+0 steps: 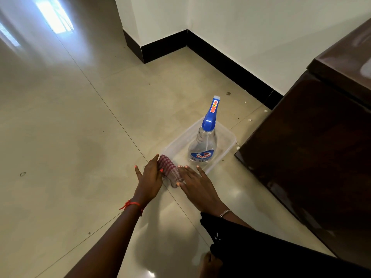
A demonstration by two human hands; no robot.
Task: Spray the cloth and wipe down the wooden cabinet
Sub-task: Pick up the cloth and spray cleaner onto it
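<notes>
Flanking red-checked folded cloth [169, 171] at near corner of clear plastic tray [228, 152]: left hand [149, 178], right hand [197, 183]; fingers spread, touching, no firm pinch; clear blue-capped spray bottle [203, 145] upright in tray; risk: lifting cloth drags tray, topples bottle; dark wooden cabinet [313, 157] unwiped.

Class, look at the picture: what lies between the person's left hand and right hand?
In the head view, the checked cloth lies between the left hand and right hand, at the near corner of the clear plastic tray.

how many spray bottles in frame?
1. The bottle stands upright in the clear tray on the floor, beside the cabinet. None other shows; the cabinet could hide more.
</notes>
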